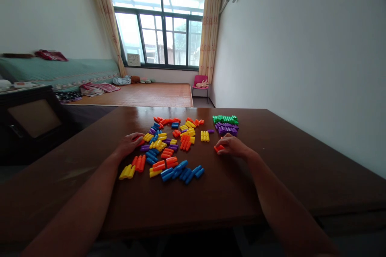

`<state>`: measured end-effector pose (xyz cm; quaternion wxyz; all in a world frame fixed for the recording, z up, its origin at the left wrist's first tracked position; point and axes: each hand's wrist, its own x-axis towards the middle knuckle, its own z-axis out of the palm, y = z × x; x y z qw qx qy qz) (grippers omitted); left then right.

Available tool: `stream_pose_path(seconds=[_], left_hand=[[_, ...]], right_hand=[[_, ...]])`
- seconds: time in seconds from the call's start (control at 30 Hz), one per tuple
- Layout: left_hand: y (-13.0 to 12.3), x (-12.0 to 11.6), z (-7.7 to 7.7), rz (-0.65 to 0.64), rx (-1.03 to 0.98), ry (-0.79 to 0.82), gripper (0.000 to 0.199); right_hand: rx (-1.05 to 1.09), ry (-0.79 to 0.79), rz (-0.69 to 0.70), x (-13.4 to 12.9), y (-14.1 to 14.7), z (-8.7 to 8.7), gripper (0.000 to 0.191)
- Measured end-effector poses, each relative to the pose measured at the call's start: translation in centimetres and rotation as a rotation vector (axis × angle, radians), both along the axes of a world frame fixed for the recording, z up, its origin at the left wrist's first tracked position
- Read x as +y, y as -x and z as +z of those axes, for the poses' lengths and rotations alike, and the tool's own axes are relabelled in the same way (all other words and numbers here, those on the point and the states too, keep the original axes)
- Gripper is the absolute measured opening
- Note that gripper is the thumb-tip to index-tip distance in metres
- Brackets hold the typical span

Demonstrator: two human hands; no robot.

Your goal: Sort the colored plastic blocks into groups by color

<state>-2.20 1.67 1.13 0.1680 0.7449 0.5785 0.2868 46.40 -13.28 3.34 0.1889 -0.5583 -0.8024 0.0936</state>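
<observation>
My left hand (130,145) rests at the left side of a loose heap, its fingers closed on an orange plastic tube piece (140,141), mostly hidden. Over on the right, my right hand (231,146) has its fingers round another orange tube piece (219,149) at the tabletop. Yellow pieces (158,144), blue pieces (182,172), orange pieces (185,143) and a few purple ones (146,148) lie mixed between the hands. Beyond my right hand are a row of green pieces (225,119) and a row of purple pieces (226,129). A yellow piece (205,136) lies left of that hand.
Everything lies on a dark brown table (217,200). A bed (150,93) stands beyond its far edge, with a pink chair (201,82) near the window. To the left is a dark cabinet (30,118); a white wall (301,48) runs along the right.
</observation>
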Motion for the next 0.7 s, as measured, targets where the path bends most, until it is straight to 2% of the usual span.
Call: stream_pose_path(seconds=[0.07,0.13,0.2,0.27,0.37,0.47,0.6,0.7], left_hand=[[0.0,-0.1,0.1,-0.003,0.005,0.008,0.054],[-0.1,-0.3,0.3,0.003,0.008,0.008,0.053],[-0.2,-0.4,0.4,0.004,0.011,0.001,0.053],[-0.3,-0.5,0.5,0.001,0.008,-0.006,0.052],[-0.4,-0.6,0.6,0.007,0.004,0.000,0.052],[-0.3,-0.4,0.5,-0.003,0.003,0.011,0.052],[0.0,0.0,0.0,-0.011,0.004,-0.008,0.053],[0.2,0.3,-0.4,-0.040,-0.008,-0.020,0.054]], right_hand=[[0.074,0.023,-0.061,-0.2,-1.0,0.4,0.031],[0.163,-0.016,-0.178,-0.3,-2.2,0.4,0.032],[0.230,-0.051,-0.302,0.0,-3.3,-0.1,0.034],[0.245,-0.043,-0.361,0.3,-3.9,-0.9,0.039],[0.223,-0.026,-0.337,0.8,-3.9,-2.2,0.038],[0.233,-0.030,-0.299,1.0,-3.6,-2.5,0.035],[0.305,0.000,-0.265,0.2,-3.4,-1.1,0.039],[0.327,0.108,-0.131,-0.6,-2.8,0.3,0.040]])
